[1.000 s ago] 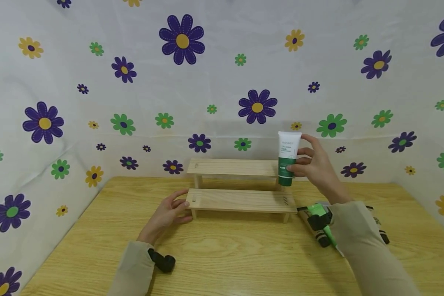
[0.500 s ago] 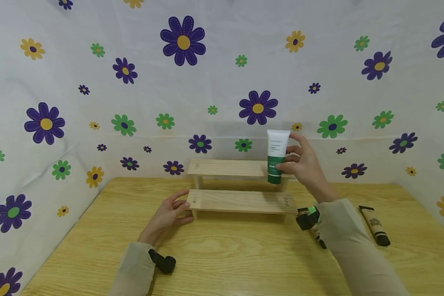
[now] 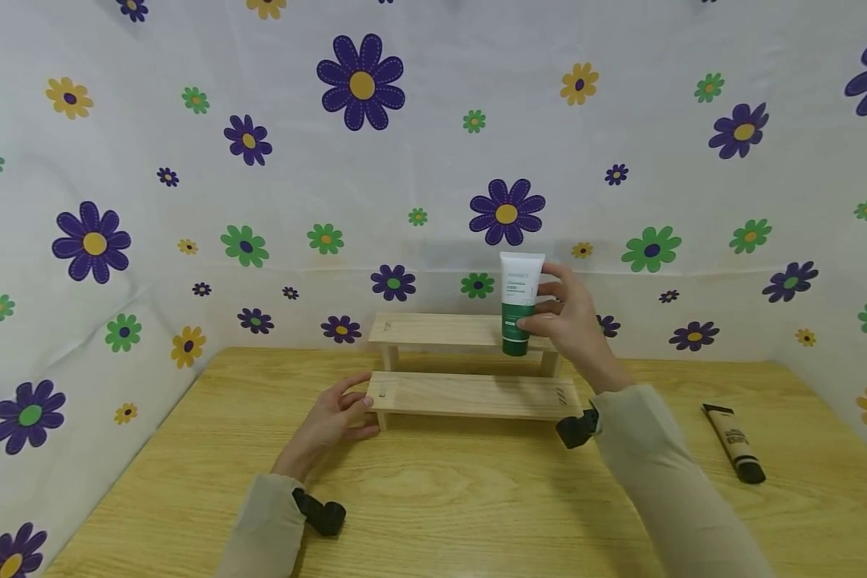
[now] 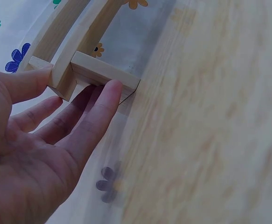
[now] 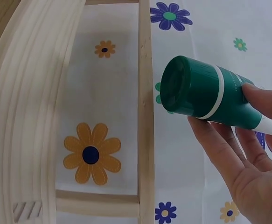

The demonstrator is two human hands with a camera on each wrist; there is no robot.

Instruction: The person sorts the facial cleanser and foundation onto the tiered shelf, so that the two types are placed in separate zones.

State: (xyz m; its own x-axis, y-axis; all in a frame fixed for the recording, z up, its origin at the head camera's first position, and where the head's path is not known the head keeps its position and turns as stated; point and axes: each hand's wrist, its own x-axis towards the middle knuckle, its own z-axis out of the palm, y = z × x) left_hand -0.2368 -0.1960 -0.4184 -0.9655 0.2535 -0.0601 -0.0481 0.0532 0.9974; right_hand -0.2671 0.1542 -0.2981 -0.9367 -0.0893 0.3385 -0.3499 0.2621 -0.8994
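A two-step wooden shelf (image 3: 470, 396) stands on the table near the back. At the left end of its lower step, my left hand (image 3: 335, 419) holds the plank's corner with the thumb. In the left wrist view, the fingers reach under the plank beside the shelf's leg (image 4: 105, 70). My right hand (image 3: 576, 325) pinches a white and green squeeze tube (image 3: 518, 291) between thumb and fingers. The tube is upright, its green cap (image 5: 175, 84) down, in front of the upper step's right part. Whether the cap touches the step is hard to tell; the right wrist view suggests a gap.
A brown tube with a black cap (image 3: 735, 445) lies on the wood-grain table (image 3: 433, 498) at the right. A white flower-print cloth (image 3: 419, 160) hangs behind the shelf and along the sides. The right forearm covers part of the table.
My right hand has carried the squeeze tube leftward over the upper step. Its forearm uncovers the brown tube at the right and now hides the other tubes. My left hand stays at the shelf.
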